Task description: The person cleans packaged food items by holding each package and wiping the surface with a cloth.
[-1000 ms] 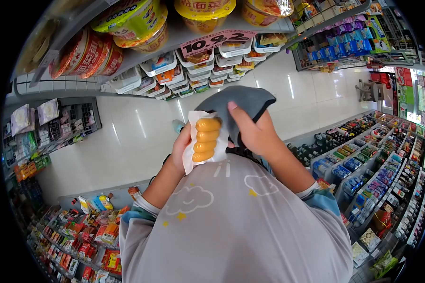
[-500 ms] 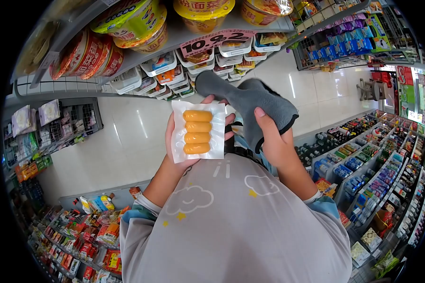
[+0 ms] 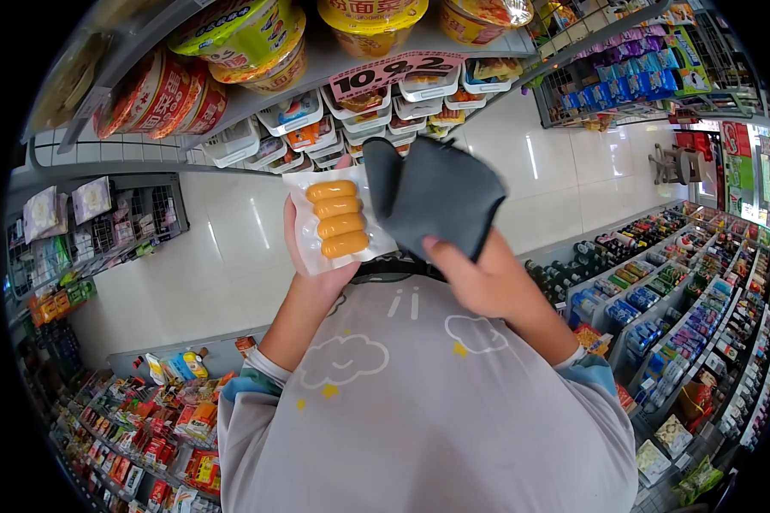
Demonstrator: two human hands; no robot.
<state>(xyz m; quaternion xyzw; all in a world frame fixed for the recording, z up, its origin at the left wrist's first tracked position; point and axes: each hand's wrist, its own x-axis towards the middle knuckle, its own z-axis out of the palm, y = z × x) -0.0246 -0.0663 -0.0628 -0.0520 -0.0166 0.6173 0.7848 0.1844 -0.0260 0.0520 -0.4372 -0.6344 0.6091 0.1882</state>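
Note:
My left hand point(image 3: 321, 286) is closed around a clear-and-white vacuum pack of sausages point(image 3: 340, 220), its palm beneath and its fingers along the far-left side. Several short orange-brown sausages lie in a column inside the pack, which tilts slightly. In my right hand point(image 3: 485, 280), a dark grey cloth point(image 3: 445, 192) is pinched by its lower edge, thumb on top. The cloth spreads up and left, and its folded left part overlaps the pack's right edge. Most fingers of my right hand are hidden behind the cloth.
Ahead is a shelf with instant noodle bowls point(image 3: 372, 30) above a pink price sign point(image 3: 395, 75). White baskets point(image 3: 291, 115) of packets stand below it. Drink shelves point(image 3: 659, 299) line the right, snack shelves point(image 3: 154, 436) the lower left. Tiled floor point(image 3: 222, 248) lies between.
The grey cloth has swung over and flattened, now touching the pack's right side. My right hand has moved left and down; the sausage pack has shifted slightly left and tilted.

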